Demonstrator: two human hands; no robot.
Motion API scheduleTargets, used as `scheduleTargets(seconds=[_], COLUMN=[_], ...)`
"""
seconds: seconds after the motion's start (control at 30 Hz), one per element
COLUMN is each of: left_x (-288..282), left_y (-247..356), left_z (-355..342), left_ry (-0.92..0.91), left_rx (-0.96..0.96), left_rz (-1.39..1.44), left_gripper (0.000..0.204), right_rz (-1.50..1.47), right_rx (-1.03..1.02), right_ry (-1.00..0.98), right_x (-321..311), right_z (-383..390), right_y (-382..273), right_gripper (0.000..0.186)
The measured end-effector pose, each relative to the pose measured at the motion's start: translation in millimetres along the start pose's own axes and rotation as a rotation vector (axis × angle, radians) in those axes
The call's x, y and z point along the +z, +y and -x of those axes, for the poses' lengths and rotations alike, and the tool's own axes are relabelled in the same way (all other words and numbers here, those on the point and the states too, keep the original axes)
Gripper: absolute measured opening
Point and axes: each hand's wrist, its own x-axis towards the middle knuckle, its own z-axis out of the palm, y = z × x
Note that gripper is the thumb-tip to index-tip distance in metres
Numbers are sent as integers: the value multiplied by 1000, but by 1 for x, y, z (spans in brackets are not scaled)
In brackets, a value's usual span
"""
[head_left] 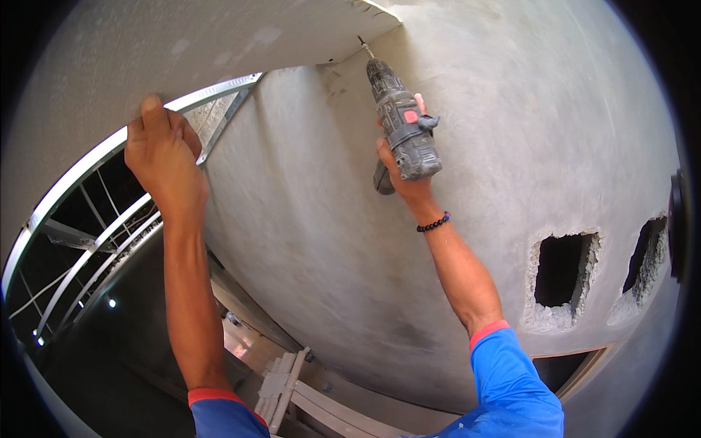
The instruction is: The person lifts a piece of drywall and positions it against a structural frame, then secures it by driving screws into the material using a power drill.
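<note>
My right hand (405, 175) is wrapped round the grip of a dusty black and grey cordless drill (401, 120), raised toward the upper middle. Its bit points up at a pale ceiling board (241, 36), and the tip meets a dark spot near the board's edge by the wall. My left hand (164, 139) is raised to the board's edge, its fingers curled over the shiny metal channel (219, 91) that runs along there. Exactly what those fingers grip is partly hidden behind the hand.
A grey plastered wall (307, 241) fills the middle and right. Two rough rectangular holes, one an opening (562, 270), are cut in it. Curved metal framing (80, 270) shows above a dark space at left. Below stands a wooden plank platform (285, 387).
</note>
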Motion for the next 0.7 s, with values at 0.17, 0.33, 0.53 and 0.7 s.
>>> scheduleTargets(seconds=[0.17,0.33,0.53,0.7], left_x=[3,0,2,4], left_y=[0,-4,-10,-9], left_z=[0,-5,-4,-6], left_ry=[51,73,87,110], left_rx=[-65,-50,-45,-61], left_rz=[59,107,80,64], left_gripper=[31,27,31,31], right_rz=[284,378,470,597], right_rx=[-232,-335,-361,-543], right_ry=[-38,-98,-182,-201], right_x=[-4,-11,-24,-22], right_z=[-8,-18,-26,-37], right_y=[-11,-15,-16,-10], right_gripper=[76,74,64,58])
